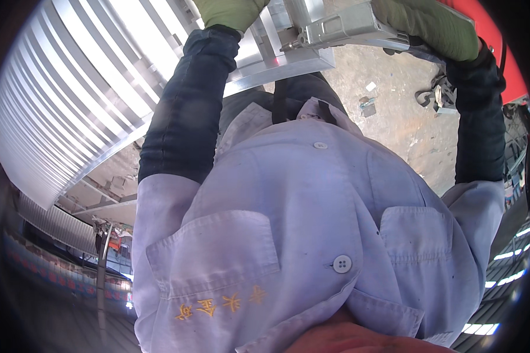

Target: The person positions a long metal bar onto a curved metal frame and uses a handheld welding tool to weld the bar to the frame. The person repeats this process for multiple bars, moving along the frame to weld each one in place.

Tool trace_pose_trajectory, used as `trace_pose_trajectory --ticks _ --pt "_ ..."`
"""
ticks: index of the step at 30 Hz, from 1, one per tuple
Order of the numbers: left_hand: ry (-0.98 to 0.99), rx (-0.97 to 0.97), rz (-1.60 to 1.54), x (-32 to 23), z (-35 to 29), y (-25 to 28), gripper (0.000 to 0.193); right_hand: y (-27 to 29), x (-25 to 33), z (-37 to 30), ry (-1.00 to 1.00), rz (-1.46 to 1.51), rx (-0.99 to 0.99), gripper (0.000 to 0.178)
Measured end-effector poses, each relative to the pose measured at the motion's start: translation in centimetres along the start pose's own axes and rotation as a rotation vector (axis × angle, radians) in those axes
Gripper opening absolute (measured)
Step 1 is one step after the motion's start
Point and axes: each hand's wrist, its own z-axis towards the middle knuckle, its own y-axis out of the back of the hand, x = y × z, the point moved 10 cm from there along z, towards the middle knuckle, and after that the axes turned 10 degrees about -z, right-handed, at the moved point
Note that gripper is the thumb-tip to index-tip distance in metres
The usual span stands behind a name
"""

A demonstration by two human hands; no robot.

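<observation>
My right hand, in a green glove, is wrapped round a silver laser welding gun. The gun's narrow nozzle points left, close to the edge of a metal frame. A small red spot of light glows on the metal just below the nozzle tip. My left hand, also in a green glove, is at the top edge of the view by the slatted metal panel. Its fingers are out of view, so its grip cannot be made out.
The shiny panel of parallel slats fills the left side. To the right, a concrete floor bears scraps and a dark tangled item. A red surface stands beyond my right forearm. A metal post rises at lower left.
</observation>
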Motion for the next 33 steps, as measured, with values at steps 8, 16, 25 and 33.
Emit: trace_pose_trajectory --ticks 8,16,25,33 --pt "0.039 0.044 -0.02 0.6 0.1 -0.2 0.056 -0.7 -0.2 0.9 0.163 -0.083 -0.079 0.039" --pt "0.032 0.05 -0.04 0.7 0.1 -0.3 0.056 -1.2 -0.1 1.7 0.586 -0.407 -0.2 0.046" --pt "0.017 -0.026 -0.079 0.9 0.2 0.0 0.056 -2.2 0.1 1.7 0.784 -0.38 -0.135 0.097" --pt "0.032 -0.037 -0.1 1.1 0.0 0.2 0.055 -3.2 2.4 -0.4 1.054 -0.746 -0.257 0.1"
